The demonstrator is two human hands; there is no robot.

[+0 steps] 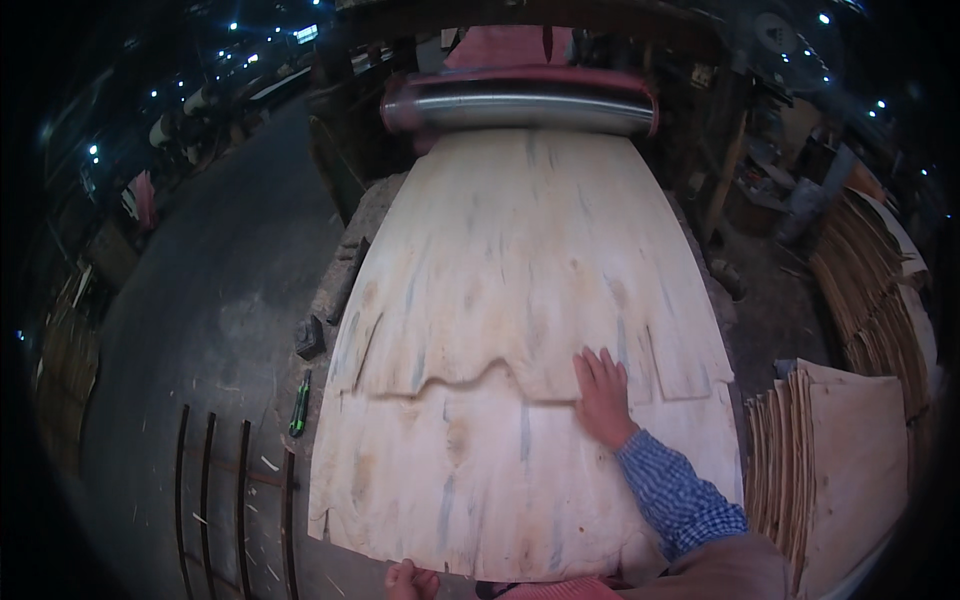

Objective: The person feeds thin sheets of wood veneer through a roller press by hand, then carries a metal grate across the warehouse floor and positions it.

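Observation:
A pale wood veneer sheet (520, 250) with grey streaks runs up to a shiny metal roller, its near edge ragged and split. It overlaps a second veneer sheet (490, 480) lying closer to me. My right hand (603, 398) lies flat across the ragged edge, fingers stretched out on the upper sheet. Down at the near edge of the closer sheet, my left hand (412, 580) has its fingers curled around the border, partly cut off by the picture's lower rim.
The metal roller (520, 102) with reddish ends spans the far end. A green-and-black utility knife (300, 405) and a dark block (309, 338) lie along the left ledge. Stacked veneer sheets (850, 450) stand at right; dark metal bars (243, 500) sit low at left.

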